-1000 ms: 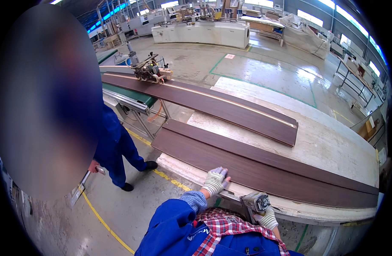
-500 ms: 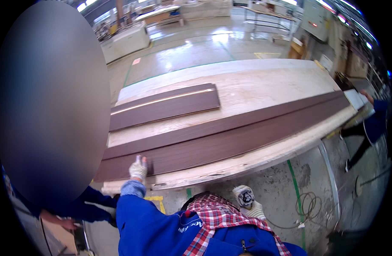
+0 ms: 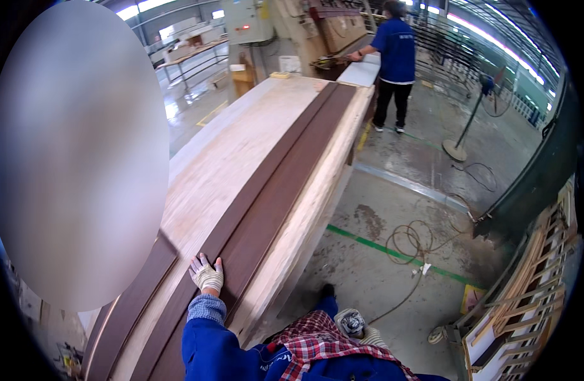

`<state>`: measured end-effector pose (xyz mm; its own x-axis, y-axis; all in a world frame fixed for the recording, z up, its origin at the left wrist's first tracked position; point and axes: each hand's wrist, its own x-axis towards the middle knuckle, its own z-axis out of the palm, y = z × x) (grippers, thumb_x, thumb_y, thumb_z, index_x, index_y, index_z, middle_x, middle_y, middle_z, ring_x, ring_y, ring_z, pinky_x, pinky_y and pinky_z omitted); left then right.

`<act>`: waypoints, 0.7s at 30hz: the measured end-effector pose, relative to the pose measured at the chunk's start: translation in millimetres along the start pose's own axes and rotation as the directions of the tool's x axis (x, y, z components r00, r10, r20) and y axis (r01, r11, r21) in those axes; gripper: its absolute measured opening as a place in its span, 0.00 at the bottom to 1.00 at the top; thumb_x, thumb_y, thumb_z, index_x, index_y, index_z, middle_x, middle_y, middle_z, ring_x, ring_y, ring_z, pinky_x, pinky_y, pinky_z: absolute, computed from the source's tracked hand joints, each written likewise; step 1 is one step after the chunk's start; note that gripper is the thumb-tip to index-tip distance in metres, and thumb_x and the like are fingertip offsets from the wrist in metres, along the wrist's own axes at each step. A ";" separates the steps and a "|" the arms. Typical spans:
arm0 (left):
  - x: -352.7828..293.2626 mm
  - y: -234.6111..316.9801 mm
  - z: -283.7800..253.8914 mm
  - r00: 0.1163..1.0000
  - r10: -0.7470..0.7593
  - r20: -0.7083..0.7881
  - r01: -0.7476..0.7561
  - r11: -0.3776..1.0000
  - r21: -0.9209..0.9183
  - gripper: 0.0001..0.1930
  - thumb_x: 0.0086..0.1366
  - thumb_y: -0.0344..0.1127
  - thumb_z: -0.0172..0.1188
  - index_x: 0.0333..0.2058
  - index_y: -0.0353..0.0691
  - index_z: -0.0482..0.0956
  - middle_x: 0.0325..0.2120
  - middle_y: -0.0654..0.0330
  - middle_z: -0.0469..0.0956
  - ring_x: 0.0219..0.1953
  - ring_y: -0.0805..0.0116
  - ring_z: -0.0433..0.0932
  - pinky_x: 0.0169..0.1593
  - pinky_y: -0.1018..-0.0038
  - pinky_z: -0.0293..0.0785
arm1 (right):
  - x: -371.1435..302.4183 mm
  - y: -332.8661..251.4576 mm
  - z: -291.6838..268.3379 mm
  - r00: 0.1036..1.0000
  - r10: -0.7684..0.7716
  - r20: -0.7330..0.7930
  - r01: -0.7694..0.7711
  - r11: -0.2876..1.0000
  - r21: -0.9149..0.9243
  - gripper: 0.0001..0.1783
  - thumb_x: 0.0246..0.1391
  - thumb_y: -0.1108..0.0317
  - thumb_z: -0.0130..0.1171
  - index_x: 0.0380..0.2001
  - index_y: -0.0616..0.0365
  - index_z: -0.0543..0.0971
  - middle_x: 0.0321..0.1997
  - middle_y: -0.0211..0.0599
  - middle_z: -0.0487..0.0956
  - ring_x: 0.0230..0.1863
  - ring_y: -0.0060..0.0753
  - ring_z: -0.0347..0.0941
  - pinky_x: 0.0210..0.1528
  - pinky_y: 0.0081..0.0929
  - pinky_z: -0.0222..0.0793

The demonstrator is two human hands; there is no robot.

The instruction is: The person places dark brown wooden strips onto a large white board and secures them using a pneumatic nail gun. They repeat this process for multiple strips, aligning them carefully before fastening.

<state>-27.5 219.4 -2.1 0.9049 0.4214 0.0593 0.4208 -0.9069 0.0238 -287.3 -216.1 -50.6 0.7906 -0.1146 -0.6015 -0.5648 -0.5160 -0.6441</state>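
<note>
While the long dark brown board (image 3: 270,203) lies lengthwise on the pale wooden work surface (image 3: 228,152), close to its right edge, the person's left hand (image 3: 207,274) rests on it palm down, fingers spread and grasping nothing. The right hand (image 3: 373,338), partly hidden at the waist, appears to be closed around a grey hand tool (image 3: 351,322), clear of the board. At this length the board is probably fairly heavy and unwieldy, stiff across its width yet liable to flex along its run if lifted from one end. Its smooth face looks likely to slide under a glove, and its finish and the lengthwise step could scratch or chip. A sound hold would be under both long edges, near the middle, or one person at each end.
</note>
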 end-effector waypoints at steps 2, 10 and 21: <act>45.6 62.3 -5.6 0.998 0.061 0.029 -0.058 0.994 -0.097 0.40 0.58 0.63 0.41 0.60 0.37 0.53 0.61 0.42 0.49 0.64 0.49 0.45 0.64 0.56 0.39 | 25.4 -21.4 -48.8 0.996 0.086 -0.005 -0.085 0.994 0.068 0.40 0.28 0.53 0.71 0.47 0.61 0.71 0.41 0.45 0.78 0.41 0.37 0.75 0.44 0.31 0.70; 141.1 195.8 -15.6 0.978 0.040 0.203 -0.020 0.995 -0.099 0.41 0.58 0.66 0.37 0.61 0.40 0.51 0.62 0.43 0.45 0.65 0.49 0.41 0.63 0.53 0.36 | 109.2 -82.9 -189.6 0.971 0.133 -0.201 -0.115 0.989 0.099 0.33 0.32 0.62 0.66 0.45 0.64 0.70 0.36 0.42 0.78 0.36 0.32 0.74 0.39 0.28 0.69; 181.6 159.8 -76.5 0.928 -0.371 0.027 0.357 0.870 -0.340 0.37 0.60 0.64 0.37 0.60 0.44 0.55 0.61 0.44 0.50 0.64 0.50 0.46 0.63 0.53 0.40 | 231.5 -132.9 -341.4 0.944 -0.061 -0.324 -0.023 0.968 -0.250 0.16 0.50 0.65 0.53 0.41 0.63 0.76 0.38 0.42 0.78 0.36 0.37 0.71 0.40 0.31 0.67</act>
<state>199.2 150.8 88.8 0.6856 0.7278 0.0196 0.6678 -0.6393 0.3812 51.5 -463.8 57.1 0.8576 -0.3513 -0.3756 -0.5056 -0.7094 -0.4910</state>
